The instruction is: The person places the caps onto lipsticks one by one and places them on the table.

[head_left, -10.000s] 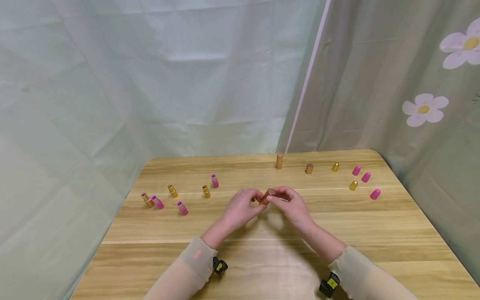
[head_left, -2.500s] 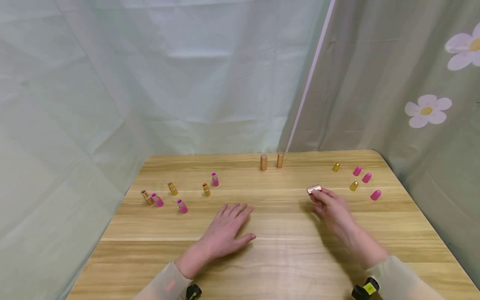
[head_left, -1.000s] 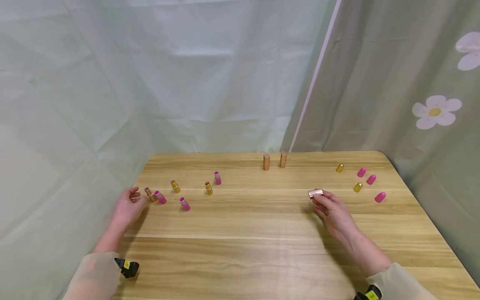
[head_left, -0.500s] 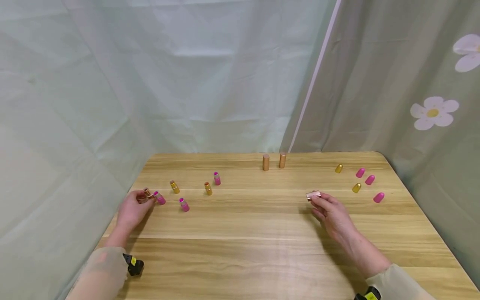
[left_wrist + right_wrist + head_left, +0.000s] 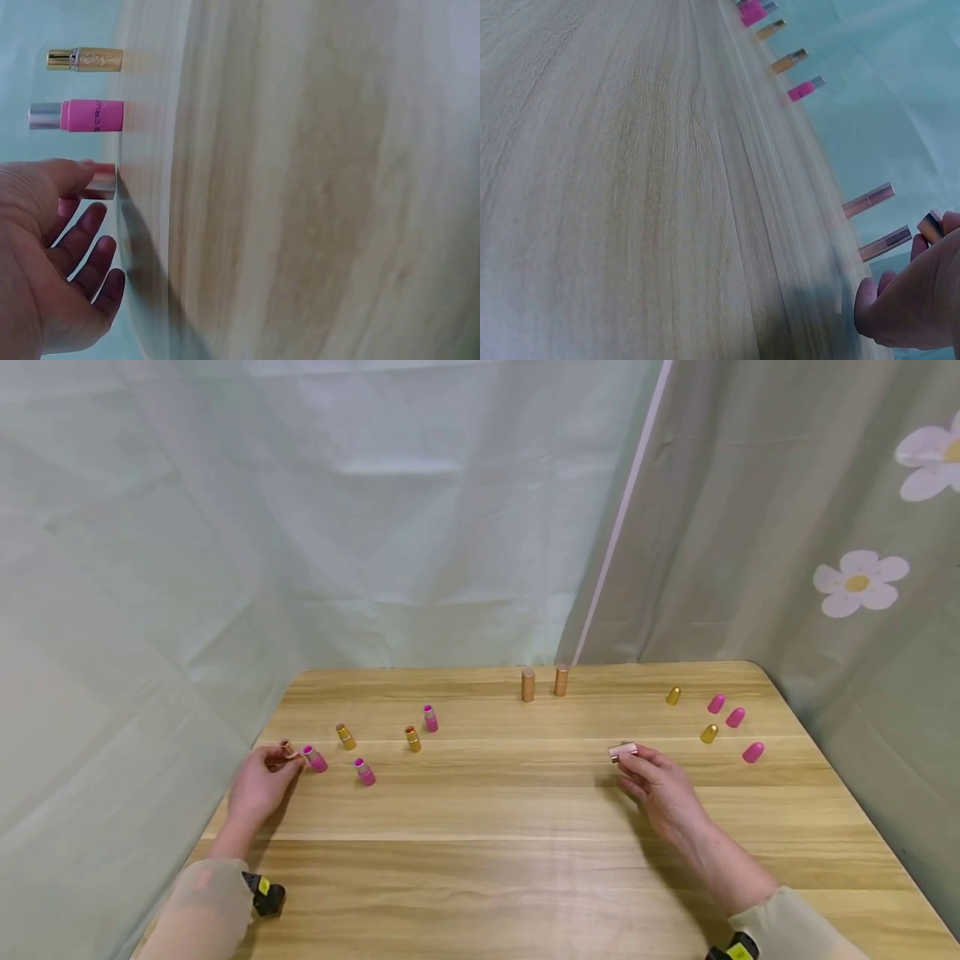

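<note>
At the table's left end my left hand (image 5: 258, 785) pinches a rose-gold lipstick tube (image 5: 103, 182) between thumb and finger. The tube is uncapped and upright, its base at the tabletop; the other fingers are loosely bent. Just right of it stands a pink lipstick tube (image 5: 315, 759) without a cap. My right hand (image 5: 667, 789) holds a rose-gold lipstick cap (image 5: 622, 752) sideways above the right half of the table, in thumb and fingers. Two capped rose-gold lipsticks, one (image 5: 528, 685) beside the other (image 5: 561, 682), stand at the back edge.
Uncapped gold tubes (image 5: 346, 737) and pink tubes (image 5: 364, 772) stand on the left half of the wooden table (image 5: 480, 877). Gold caps (image 5: 709, 733) and pink caps (image 5: 753, 752) stand at the right. A curtain (image 5: 450, 527) hangs close behind the table.
Earlier both hands worked on a rose-gold lipstick mid-table; it now stands at the back. The right hand took up the remaining cap. My left hand moved left and pinched the rose-gold tube.
</note>
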A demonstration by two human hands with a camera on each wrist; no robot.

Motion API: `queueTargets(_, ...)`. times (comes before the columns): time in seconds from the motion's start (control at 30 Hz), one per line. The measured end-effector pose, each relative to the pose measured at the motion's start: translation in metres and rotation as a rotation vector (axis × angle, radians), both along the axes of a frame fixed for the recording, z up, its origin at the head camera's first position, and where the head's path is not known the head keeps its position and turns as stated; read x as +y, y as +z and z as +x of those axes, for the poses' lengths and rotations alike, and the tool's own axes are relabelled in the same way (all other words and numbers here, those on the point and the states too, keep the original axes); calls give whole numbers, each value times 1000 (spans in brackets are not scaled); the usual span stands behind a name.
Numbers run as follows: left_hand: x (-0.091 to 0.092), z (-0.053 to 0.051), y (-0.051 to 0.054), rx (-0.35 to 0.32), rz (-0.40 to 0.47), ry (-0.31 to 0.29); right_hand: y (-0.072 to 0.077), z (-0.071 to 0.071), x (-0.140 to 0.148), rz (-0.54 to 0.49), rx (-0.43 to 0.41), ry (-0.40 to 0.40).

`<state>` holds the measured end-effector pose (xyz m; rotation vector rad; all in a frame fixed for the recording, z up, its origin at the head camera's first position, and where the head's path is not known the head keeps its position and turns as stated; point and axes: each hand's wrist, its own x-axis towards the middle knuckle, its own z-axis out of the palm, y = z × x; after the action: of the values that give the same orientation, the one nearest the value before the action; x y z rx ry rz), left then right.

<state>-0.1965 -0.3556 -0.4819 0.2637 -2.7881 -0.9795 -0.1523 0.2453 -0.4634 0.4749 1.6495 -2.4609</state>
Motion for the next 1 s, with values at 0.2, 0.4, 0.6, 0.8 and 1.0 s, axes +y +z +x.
queueTargets(0.2, -4, 4, 9, -14, 77, 45, -1, 0, 0, -14, 6, -5)
queueTargets(0.4, -2, 7, 28, 11, 101, 57, 0, 1, 1, -7, 10, -3)
queueTargets(0.6, 12, 11, 55, 101, 87, 5, 2, 1, 2, -12, -1, -3)
queueTargets(0.8, 32, 16, 79, 137, 74, -52, 3, 1, 1, -14, -4, -5)
queueTargets(1.0, 59, 21, 98, 173, 61, -104, 4, 0, 1, -12, 1, -4)
